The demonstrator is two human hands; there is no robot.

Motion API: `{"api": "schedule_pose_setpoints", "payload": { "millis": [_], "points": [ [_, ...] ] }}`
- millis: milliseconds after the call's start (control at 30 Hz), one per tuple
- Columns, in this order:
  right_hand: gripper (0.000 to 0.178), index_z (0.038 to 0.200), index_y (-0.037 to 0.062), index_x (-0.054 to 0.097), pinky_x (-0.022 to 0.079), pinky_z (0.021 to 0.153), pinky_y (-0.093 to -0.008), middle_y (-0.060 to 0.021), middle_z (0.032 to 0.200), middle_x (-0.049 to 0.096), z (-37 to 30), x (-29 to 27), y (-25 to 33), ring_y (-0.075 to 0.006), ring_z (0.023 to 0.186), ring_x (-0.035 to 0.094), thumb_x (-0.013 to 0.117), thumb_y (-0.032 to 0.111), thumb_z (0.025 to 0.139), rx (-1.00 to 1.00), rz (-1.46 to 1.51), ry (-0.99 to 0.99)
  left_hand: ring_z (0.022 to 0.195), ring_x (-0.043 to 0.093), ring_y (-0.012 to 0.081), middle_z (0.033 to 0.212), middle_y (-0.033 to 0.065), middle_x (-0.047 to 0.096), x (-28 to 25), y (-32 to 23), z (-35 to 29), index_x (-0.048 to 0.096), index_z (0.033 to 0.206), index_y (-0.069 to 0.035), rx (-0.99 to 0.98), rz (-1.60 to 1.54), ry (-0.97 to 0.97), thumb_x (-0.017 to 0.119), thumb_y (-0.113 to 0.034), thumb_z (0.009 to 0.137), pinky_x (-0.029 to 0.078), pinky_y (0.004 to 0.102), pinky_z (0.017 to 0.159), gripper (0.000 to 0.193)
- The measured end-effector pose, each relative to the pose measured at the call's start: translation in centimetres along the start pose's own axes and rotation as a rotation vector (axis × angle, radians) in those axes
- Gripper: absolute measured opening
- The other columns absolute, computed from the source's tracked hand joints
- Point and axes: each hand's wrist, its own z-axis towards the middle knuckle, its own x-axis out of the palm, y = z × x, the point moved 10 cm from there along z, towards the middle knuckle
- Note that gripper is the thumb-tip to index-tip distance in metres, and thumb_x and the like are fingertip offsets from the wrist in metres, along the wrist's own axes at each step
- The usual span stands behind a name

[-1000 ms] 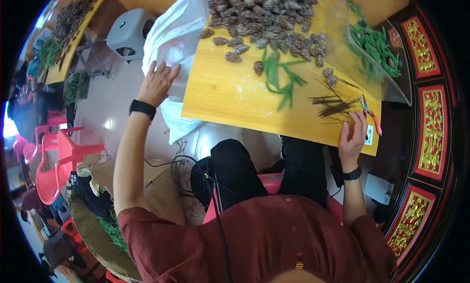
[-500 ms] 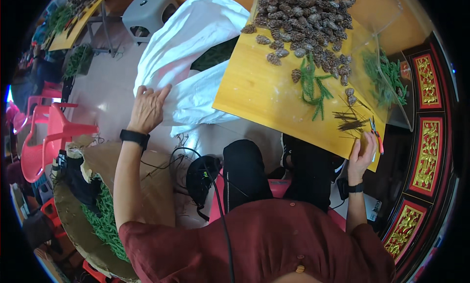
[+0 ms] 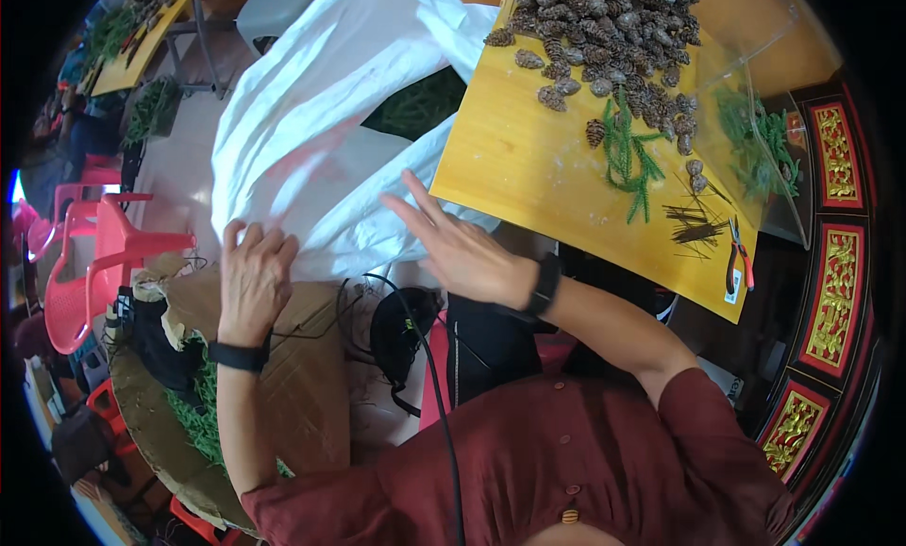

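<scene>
A large white sack (image 3: 293, 102) lies on the floor to the left of the table, its mouth gaping on dark green sprigs (image 3: 415, 104). My left hand (image 3: 253, 280) has its fingers curled over the sack's near edge and grips it. Above the sack's near right side reaches my right hand (image 3: 462, 249), fingers stretched out and holding nothing. On the yellow table (image 3: 528, 168) rest a heap of brown pine cones (image 3: 613, 36), a green sprig (image 3: 630, 159), several thin brown wires (image 3: 694, 227) and red-handled pliers (image 3: 740, 255).
A cardboard box (image 3: 293, 386) holding green sprigs (image 3: 200, 419) stands at the near left. Red plastic chairs (image 3: 118, 253) and a grey stool (image 3: 274, 13) stand further left. A black cable (image 3: 429, 357) runs down my front. A clear panel (image 3: 755, 159) borders the table's right side.
My left hand has come nearer and closed on the sack's edge, pulling it leftward. My right hand has left the table beside the pliers and swung left to the sack.
</scene>
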Motion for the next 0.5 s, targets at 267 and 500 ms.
{"api": "schedule_pose_setpoints", "payload": {
  "millis": [267,500],
  "points": [
    [0.081,0.146,0.0157,0.022,0.044,0.081,-0.0459,-0.0229,0.098,0.056,5.4,4.3,-8.2,-0.0402,0.088,0.057,0.063,0.003,0.078,0.230,-0.164,-0.034,0.076,0.053,0.0254,0.070,0.0078,0.048,-1.0,3.9,-2.6,0.057,0.074,-0.008,-0.143,0.031,0.009,0.053,-0.003,0.069,0.036,0.0417,0.088,0.008],
    [0.035,0.118,0.0060,0.052,0.045,0.074,-0.0472,-0.0237,0.083,0.057,7.4,4.3,-11.3,-0.0413,0.080,0.057,0.054,0.006,0.083,0.226,0.001,-0.169,0.078,0.052,0.0275,0.074,0.0093,0.049,-0.5,3.8,0.0,0.061,0.083,-0.007,-0.157,0.092,0.065,0.053,-0.001,0.069,0.037,0.0419,0.087,0.017]
  ]
}}
